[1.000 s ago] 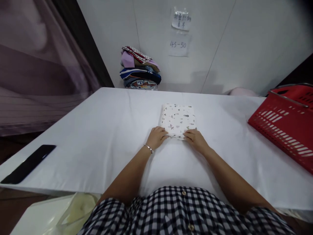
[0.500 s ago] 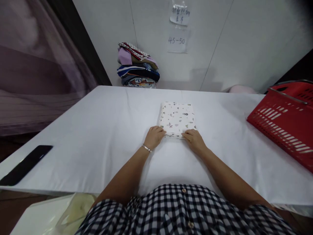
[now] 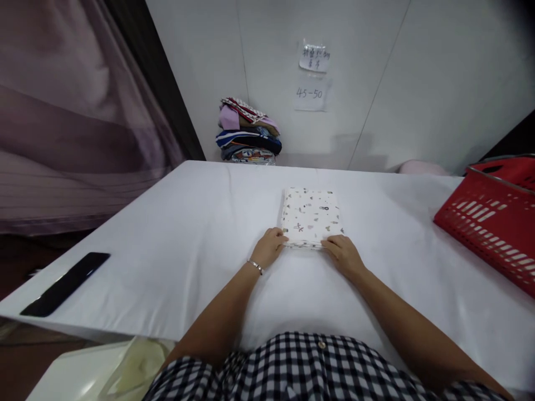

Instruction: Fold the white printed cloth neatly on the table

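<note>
A folded white cloth with small coloured prints [image 3: 311, 214] lies in the middle of the white table [image 3: 175, 239]. My left hand [image 3: 270, 248], with a thin bracelet at the wrist, has its fingers curled on the cloth's near left corner. At the near right corner my right hand [image 3: 343, 255] grips the cloth's edge in the same way. Both forearms stretch out from my checked shirt at the bottom of the view.
A stack of folded colourful fabrics [image 3: 248, 132] rests against the back wall. A red plastic basket [image 3: 491, 223] stands at the table's right side. A black phone [image 3: 64, 283] lies at the left front edge. Two paper notes [image 3: 312, 75] hang on the wall.
The hands and the cloth keep their grip and place; only the camera has shifted a little, so everything sits slightly lower and to the right.
</note>
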The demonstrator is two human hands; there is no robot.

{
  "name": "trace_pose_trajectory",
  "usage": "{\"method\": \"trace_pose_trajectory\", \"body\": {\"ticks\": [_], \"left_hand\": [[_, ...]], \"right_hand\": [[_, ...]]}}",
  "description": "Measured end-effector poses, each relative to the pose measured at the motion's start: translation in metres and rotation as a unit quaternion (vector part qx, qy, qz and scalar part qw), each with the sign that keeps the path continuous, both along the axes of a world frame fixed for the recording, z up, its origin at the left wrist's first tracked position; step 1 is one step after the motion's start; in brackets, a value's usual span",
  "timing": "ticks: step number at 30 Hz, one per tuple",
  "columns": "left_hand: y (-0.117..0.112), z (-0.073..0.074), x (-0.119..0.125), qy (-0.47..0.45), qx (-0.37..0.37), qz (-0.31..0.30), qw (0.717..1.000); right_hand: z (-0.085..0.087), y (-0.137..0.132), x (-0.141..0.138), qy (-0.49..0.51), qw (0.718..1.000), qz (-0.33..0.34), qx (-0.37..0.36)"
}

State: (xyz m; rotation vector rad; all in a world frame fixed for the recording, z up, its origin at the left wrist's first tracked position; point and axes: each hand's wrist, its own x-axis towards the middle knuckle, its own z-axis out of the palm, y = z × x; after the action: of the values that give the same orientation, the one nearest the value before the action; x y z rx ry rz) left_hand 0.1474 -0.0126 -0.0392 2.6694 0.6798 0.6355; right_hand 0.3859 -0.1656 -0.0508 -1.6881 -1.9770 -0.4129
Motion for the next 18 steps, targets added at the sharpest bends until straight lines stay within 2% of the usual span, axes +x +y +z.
{"method": "trace_pose_trajectory", "body": {"ticks": [3, 8, 11, 14, 18], "left_hand": [[-0.003, 0.003, -0.001, -0.008, -0.028, 0.004, 1.0], [-0.002, 0.013, 0.002, -0.066, -0.169, 0.049, 0.982], [0.003, 0.017, 0.013, -0.093, -0.193, 0.122, 0.969], [0.01, 0.019, 0.024, -0.062, -0.21, 0.217, 0.952], [0.01, 0.021, 0.032, -0.015, -0.239, 0.256, 0.937]], "right_hand": [[0.004, -0.002, 0.003, 0.014, 1.0, -0.006, -0.027], [0.02, 0.001, -0.008, 0.027, 0.995, 0.014, -0.096], [0.025, 0.01, -0.025, 0.015, 0.994, 0.01, -0.109], [0.022, 0.02, -0.04, -0.007, 0.994, -0.01, -0.104], [0.013, 0.024, -0.036, -0.047, 0.995, 0.006, -0.085]]}}
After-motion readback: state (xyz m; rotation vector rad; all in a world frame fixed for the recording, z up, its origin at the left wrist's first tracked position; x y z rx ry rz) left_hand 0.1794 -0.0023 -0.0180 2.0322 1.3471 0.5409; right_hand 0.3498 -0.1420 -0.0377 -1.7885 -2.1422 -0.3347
